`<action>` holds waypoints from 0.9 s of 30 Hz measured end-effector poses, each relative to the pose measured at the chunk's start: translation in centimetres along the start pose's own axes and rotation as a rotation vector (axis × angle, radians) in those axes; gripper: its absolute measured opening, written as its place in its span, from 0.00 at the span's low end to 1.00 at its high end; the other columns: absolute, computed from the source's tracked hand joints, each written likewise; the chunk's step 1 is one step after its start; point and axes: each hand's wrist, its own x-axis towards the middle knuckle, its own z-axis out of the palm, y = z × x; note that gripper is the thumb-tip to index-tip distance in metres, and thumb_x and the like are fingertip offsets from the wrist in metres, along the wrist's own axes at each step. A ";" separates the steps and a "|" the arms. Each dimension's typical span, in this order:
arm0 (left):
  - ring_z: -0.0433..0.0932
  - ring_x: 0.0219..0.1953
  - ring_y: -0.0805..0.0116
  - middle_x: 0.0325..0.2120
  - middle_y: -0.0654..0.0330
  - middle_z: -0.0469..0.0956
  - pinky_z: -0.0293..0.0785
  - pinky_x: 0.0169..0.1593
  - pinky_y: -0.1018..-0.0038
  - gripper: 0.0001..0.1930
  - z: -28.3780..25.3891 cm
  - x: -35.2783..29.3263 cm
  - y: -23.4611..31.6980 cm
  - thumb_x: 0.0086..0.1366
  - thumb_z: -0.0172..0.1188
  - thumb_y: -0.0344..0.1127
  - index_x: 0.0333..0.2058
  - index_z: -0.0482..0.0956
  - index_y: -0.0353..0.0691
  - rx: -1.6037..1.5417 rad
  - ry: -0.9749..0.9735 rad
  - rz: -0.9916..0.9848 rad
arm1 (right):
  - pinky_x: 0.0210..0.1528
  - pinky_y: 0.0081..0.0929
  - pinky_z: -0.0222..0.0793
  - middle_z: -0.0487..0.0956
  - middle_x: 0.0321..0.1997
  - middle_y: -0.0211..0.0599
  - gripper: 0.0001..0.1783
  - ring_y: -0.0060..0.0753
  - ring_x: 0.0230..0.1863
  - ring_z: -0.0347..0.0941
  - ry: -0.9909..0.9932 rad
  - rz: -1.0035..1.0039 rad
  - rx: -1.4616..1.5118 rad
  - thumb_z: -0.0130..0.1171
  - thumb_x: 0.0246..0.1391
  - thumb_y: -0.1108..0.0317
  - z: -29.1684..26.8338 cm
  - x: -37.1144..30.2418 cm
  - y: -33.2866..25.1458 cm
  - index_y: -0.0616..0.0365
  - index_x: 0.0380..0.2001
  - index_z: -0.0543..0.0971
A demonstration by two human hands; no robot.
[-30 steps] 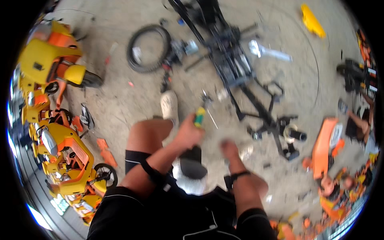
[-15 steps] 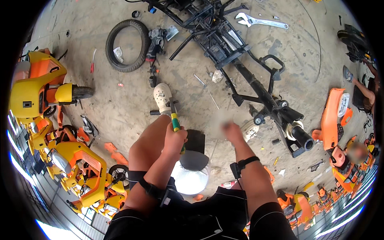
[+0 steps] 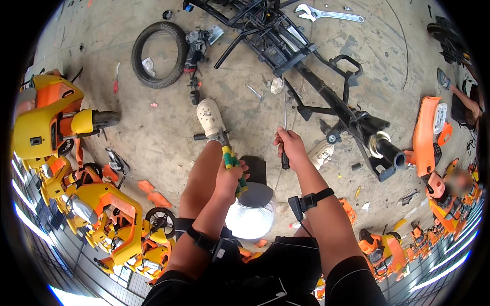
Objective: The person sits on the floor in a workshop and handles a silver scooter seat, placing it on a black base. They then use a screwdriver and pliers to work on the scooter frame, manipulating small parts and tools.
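Observation:
My left hand point(image 3: 229, 176) is closed around pliers point(image 3: 227, 157) with green and yellow handles. Their dark metal jaws point away from me, over the cream clog point(image 3: 208, 116) on my left foot. In my right hand point(image 3: 293, 148) is a long-shafted screwdriver point(image 3: 285, 109), gripped by its dark handle. Its thin shaft points forward, and the tip comes near a crumpled whitish scrap point(image 3: 276, 85). To the right of that hand lies a black vehicle frame point(image 3: 326, 94) with a thick tube and an open, ringed end point(image 3: 390, 153). Neither tool visibly touches the frame.
A tyre point(image 3: 138, 56), a cordless drill point(image 3: 195, 51) and an adjustable wrench point(image 3: 332, 15) lie ahead on the concrete floor. Yellow-orange scooters point(image 3: 51, 117) line the left. Orange panels point(image 3: 426, 132) and another person's arm point(image 3: 467, 97) are at right. A silvery round seat point(image 3: 250, 219) is between my legs.
My right hand has moved forward and slightly left, and the screwdriver shaft has swung from leaning left to nearly straight ahead. The pliers have turned a little, their handles now showing apart.

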 end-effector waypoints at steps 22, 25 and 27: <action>0.79 0.31 0.65 0.27 0.54 0.78 0.73 0.34 0.69 0.23 0.5 4.9 -2.1 0.51 0.59 0.30 0.49 0.72 0.30 0.725 0.061 0.208 | 0.34 0.33 0.73 0.79 0.27 0.39 0.28 0.39 0.30 0.77 0.158 -0.239 -0.470 0.68 0.51 0.52 0.0 0.1 -0.2 0.65 0.44 0.76; 0.81 0.34 0.56 0.32 0.48 0.80 0.76 0.37 0.65 0.31 1.7 6.5 -1.5 0.49 0.60 0.32 0.55 0.70 0.31 0.899 0.093 0.186 | 0.23 0.28 0.67 0.77 0.26 0.34 0.23 0.27 0.22 0.70 0.310 -0.273 -0.451 0.66 0.53 0.54 -1.2 4.5 4.6 0.62 0.42 0.74; 0.81 0.26 0.60 0.29 0.52 0.78 0.76 0.28 0.64 0.28 1.1 9.2 -3.3 0.51 0.60 0.31 0.53 0.69 0.32 0.984 0.121 0.216 | 0.17 0.25 0.64 0.77 0.27 0.32 0.21 0.21 0.17 0.67 0.303 -0.197 -0.372 0.65 0.55 0.56 -1.6 3.3 5.2 0.61 0.41 0.74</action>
